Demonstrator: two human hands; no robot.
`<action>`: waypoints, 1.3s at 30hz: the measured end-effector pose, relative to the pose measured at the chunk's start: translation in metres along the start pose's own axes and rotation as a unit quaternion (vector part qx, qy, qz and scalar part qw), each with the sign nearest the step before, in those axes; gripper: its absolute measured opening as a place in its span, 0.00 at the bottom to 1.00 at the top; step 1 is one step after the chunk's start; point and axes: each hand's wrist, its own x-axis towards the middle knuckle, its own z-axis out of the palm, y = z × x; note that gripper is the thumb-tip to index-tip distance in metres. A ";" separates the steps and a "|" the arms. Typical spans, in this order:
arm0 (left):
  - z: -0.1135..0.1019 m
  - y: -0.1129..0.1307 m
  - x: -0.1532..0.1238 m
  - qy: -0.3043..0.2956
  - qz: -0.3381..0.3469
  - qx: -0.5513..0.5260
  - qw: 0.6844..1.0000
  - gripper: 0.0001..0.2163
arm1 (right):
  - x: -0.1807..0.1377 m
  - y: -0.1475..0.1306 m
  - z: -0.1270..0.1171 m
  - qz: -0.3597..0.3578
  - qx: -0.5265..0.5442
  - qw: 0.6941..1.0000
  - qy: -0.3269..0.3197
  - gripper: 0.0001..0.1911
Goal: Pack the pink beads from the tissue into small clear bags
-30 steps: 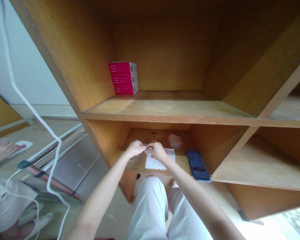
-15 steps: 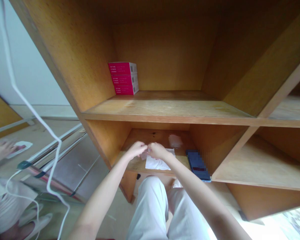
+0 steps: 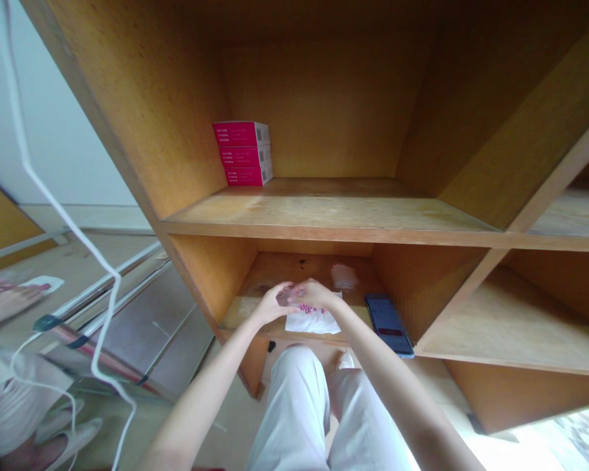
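Note:
Both my hands meet over the lower shelf [image 3: 255,307] of a wooden shelving unit. My left hand [image 3: 273,304] has its fingers partly spread, cupped toward the right one. My right hand [image 3: 314,294] is curled, pinching something small I cannot make out. Just below them a white sheet of paper [image 3: 314,320] lies on the shelf with small pink-red bits [image 3: 305,308] on it. A dark phone [image 3: 389,324] lies to the right on the same shelf.
Three pink boxes [image 3: 244,154] are stacked at the back left of the upper shelf [image 3: 334,212]. A small clear packet [image 3: 344,275] lies behind the paper. A white cable [image 3: 63,222] hangs at left. Another person's hand [image 3: 7,301] rests on the floor at far left.
My hands have shifted slightly right and the left has opened from a pinch. Pink-red bits now show on the white paper. The other person's hand at left has moved a little.

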 end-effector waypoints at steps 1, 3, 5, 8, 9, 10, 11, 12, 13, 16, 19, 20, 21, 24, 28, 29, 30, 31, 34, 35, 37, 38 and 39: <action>0.003 -0.007 0.001 0.015 0.004 -0.011 1.000 0.31 | 0.001 0.002 0.001 0.004 0.012 1.000 -0.006 0.11; 0.008 -0.018 0.002 0.032 0.013 -0.029 0.999 0.30 | 0.001 0.005 0.001 0.005 0.037 0.999 -0.015 0.11; 0.012 -0.026 0.004 0.044 0.022 -0.041 0.998 0.30 | 0.000 0.006 0.001 0.000 0.066 0.998 -0.018 0.11; 0.016 -0.030 0.005 0.058 0.032 -0.048 0.997 0.29 | -0.002 0.006 -0.002 0.002 0.104 0.994 -0.016 0.12; 0.016 -0.030 0.006 0.060 0.033 -0.048 0.997 0.29 | -0.002 0.005 -0.003 0.006 0.112 0.994 -0.015 0.12; 0.017 -0.029 0.006 0.060 0.033 -0.045 0.997 0.30 | -0.003 0.005 -0.003 0.011 0.118 0.993 -0.015 0.12; 0.017 -0.028 0.006 0.058 0.031 -0.040 0.997 0.30 | -0.003 0.005 -0.004 0.017 0.120 0.992 -0.016 0.13; 0.017 -0.027 0.006 0.057 0.030 -0.034 0.997 0.30 | -0.003 0.006 -0.005 0.024 0.121 0.992 -0.019 0.13; 0.017 -0.025 0.006 0.055 0.029 -0.026 0.998 0.30 | -0.003 0.006 -0.005 0.030 0.117 0.992 -0.022 0.14; 0.017 -0.022 0.005 0.060 0.031 -0.001 0.998 0.31 | -0.002 0.006 -0.006 0.043 0.092 0.994 -0.028 0.16; 0.019 -0.019 0.004 0.074 0.036 0.015 0.997 0.31 | -0.001 0.008 -0.005 0.040 0.068 0.996 -0.029 0.17; 0.019 -0.018 0.004 0.079 0.039 0.018 0.996 0.30 | -0.001 0.008 -0.005 0.036 0.064 0.997 -0.030 0.18; 0.020 -0.017 0.004 0.082 0.044 0.019 0.996 0.30 | -0.001 0.009 -0.004 0.032 0.061 0.997 -0.032 0.18; 0.020 -0.016 0.003 0.086 0.052 0.024 0.995 0.27 | -0.001 0.011 -0.003 0.026 0.064 0.997 -0.031 0.17; 0.016 -0.017 0.003 0.084 0.046 0.030 0.995 0.25 | -0.005 0.012 -0.006 0.050 0.121 0.991 -0.002 0.14; 0.015 -0.018 0.003 0.083 0.046 0.030 0.995 0.25 | -0.007 0.013 -0.008 0.067 0.143 0.987 0.004 0.14; 0.014 -0.019 0.003 0.082 0.045 0.031 0.995 0.25 | -0.009 0.013 -0.010 0.090 0.167 0.982 0.011 0.13; 0.013 -0.020 0.003 0.083 0.044 0.031 0.995 0.24 | -0.011 0.015 -0.013 0.116 0.194 0.974 0.020 0.12; 0.013 -0.024 0.003 0.088 0.035 0.029 0.995 0.25 | -0.016 0.025 -0.018 0.165 0.281 0.940 0.097 0.12; 0.014 -0.025 0.003 0.089 0.032 0.025 0.995 0.25 | -0.017 0.030 -0.018 0.169 0.303 0.927 0.141 0.11; 0.017 -0.027 0.004 0.090 0.031 0.016 0.995 0.24 | -0.019 0.043 -0.015 0.163 0.331 0.898 0.241 0.10; 0.018 -0.027 0.005 0.090 0.031 0.012 0.995 0.24 | -0.019 0.051 -0.012 0.161 0.337 0.881 0.292 0.11; 0.020 -0.028 0.005 0.089 0.031 0.009 0.996 0.24 | -0.019 0.058 -0.007 0.158 0.344 0.861 0.341 0.12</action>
